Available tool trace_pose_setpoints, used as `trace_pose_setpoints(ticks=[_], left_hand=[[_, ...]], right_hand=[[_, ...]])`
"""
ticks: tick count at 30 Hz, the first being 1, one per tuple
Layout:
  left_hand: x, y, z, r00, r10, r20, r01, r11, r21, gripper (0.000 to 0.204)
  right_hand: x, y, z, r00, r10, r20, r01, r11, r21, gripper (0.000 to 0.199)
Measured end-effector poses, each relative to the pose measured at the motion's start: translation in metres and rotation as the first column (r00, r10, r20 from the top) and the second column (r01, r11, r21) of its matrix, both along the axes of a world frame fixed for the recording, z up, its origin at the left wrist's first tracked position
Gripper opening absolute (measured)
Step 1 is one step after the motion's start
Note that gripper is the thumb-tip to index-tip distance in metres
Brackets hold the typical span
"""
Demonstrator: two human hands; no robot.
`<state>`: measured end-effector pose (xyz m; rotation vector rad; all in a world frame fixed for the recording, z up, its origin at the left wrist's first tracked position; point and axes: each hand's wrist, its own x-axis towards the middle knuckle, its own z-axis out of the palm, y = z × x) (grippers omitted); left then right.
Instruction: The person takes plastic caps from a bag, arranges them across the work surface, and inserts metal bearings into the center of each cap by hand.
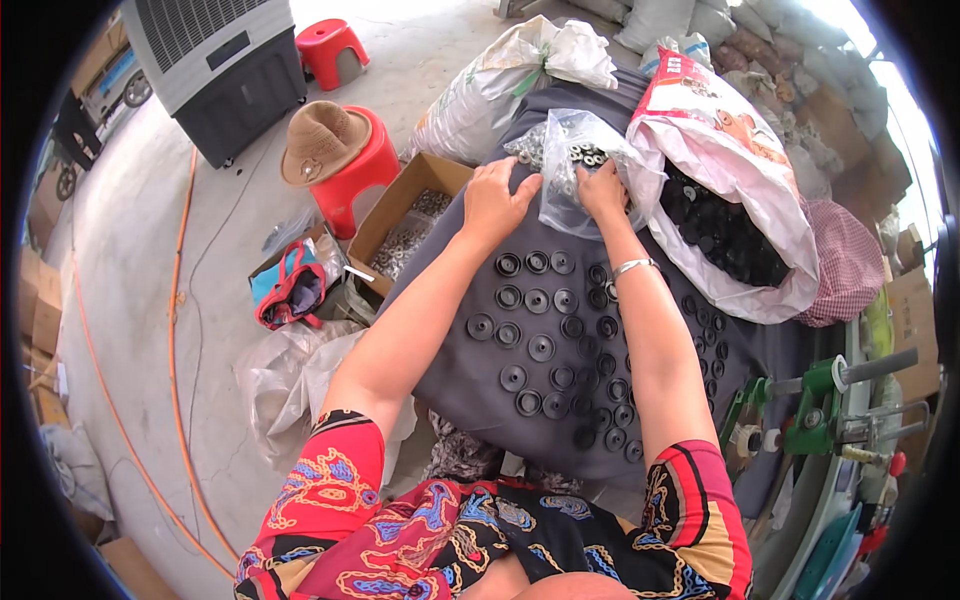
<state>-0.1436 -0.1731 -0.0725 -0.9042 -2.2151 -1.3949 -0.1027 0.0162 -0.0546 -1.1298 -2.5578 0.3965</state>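
My left hand [497, 203] lies at the far side of the dark grey cloth [455, 370], beside a clear plastic bag [565, 207]. Its thumb is spread from its fingers and it holds nothing. My right hand [604, 192] is at the bag's mouth, fingers curled down by small pale ring-shaped parts [588, 155]. What those fingers hold, if anything, is hidden. Several round black discs [541, 347] with raised centres lie in loose rows on the cloth, some under my right forearm.
A white and red sack [715, 130] full of black parts [725, 228] leans at right. Green clamp-like metal hardware [815, 408] stands near right. At left are a cardboard box [440, 172] of small parts, a red stool [368, 170] with a hat [322, 140], and an orange hose [174, 300].
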Motion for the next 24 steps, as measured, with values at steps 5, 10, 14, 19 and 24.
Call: trace_pose_setpoints(ticks=[5, 10, 14, 19, 24], left_hand=[[-0.008, -0.025, -0.018, 0.971, 0.027, -0.237, -0.024, 1.000, 0.018, 0.023], [0.026, 0.005, -0.010, 0.995, -0.073, 0.063, 0.060, 0.980, 0.189, 0.038], [0.014, -0.002, -0.011, 0.989, -0.005, 0.147, -0.030, 0.972, 0.232, 0.046], [-0.037, 0.037, 0.009, 0.960, 0.116, 0.254, -0.165, 0.970, 0.180, 0.047], [-0.047, 0.063, 0.009, 0.926, 0.168, 0.338, -0.116, 0.979, -0.169, 0.048]], right_hand=[[-0.027, 0.015, -0.031, 0.976, 0.210, -0.050, -0.210, 0.978, 0.002, 0.052], [-0.025, 0.108, -0.057, 0.966, 0.243, -0.085, -0.218, 0.949, 0.229, 0.042], [-0.042, 0.121, -0.077, 0.955, 0.281, -0.093, -0.242, 0.922, 0.301, 0.034], [-0.069, 0.149, -0.107, 0.907, 0.385, -0.172, -0.272, 0.846, 0.458, 0.028], [-0.055, 0.122, -0.081, 0.927, 0.304, -0.217, -0.207, 0.902, 0.379, 0.034]])
